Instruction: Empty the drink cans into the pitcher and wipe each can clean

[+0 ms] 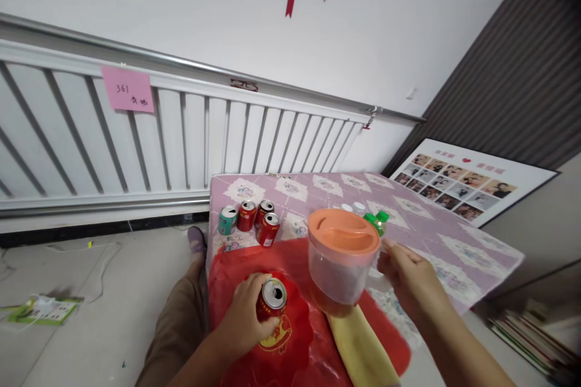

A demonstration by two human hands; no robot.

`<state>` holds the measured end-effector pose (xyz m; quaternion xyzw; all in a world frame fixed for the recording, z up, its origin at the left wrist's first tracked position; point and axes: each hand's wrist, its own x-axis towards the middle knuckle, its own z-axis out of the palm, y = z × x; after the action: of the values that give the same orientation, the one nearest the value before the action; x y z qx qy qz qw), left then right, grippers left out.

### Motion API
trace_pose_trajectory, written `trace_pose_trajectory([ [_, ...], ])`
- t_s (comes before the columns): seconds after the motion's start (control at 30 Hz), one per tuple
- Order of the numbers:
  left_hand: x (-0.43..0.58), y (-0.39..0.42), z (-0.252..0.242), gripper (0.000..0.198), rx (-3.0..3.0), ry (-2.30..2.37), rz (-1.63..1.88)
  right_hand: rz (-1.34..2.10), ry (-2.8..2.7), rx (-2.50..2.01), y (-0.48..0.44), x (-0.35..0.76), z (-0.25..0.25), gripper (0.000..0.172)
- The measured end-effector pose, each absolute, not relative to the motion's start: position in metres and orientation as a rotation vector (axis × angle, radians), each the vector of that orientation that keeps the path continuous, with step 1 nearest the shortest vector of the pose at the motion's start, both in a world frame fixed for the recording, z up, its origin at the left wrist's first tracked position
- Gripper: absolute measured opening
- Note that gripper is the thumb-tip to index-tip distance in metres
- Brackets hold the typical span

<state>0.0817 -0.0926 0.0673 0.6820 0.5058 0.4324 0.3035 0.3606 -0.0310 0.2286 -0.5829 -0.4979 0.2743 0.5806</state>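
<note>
While the left hand (246, 313) wraps its fingers round an opened can (274, 295), the right hand (408, 272) pinches the jug (339, 269) by its handle (377, 280); four opened cans (268, 231) stand left of the jug.

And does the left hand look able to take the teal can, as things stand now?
Probably not at once: the left hand is closed around a red can. Otherwise likely yes, since nothing tall appears to stand between it and the teal can farther back.

Five cans (269, 230), one pitcher (338, 266), two green caps (382, 216)
</note>
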Motion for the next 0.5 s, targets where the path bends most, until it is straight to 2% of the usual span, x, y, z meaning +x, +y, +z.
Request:
trace_pose_trajectory([
  [0.1, 0.081, -0.093, 0.065, 0.068, 1.805, 1.321, 1.154, 0.723, -1.017, -1.33, -0.022, 0.35, 0.216, 0.047],
  [0.5, 0.081, -0.091, 0.067, 0.07, 1.79, 1.301, 1.14, 0.691, -0.881, -1.275, 0.015, 0.306, 0.15, 0.041],
])
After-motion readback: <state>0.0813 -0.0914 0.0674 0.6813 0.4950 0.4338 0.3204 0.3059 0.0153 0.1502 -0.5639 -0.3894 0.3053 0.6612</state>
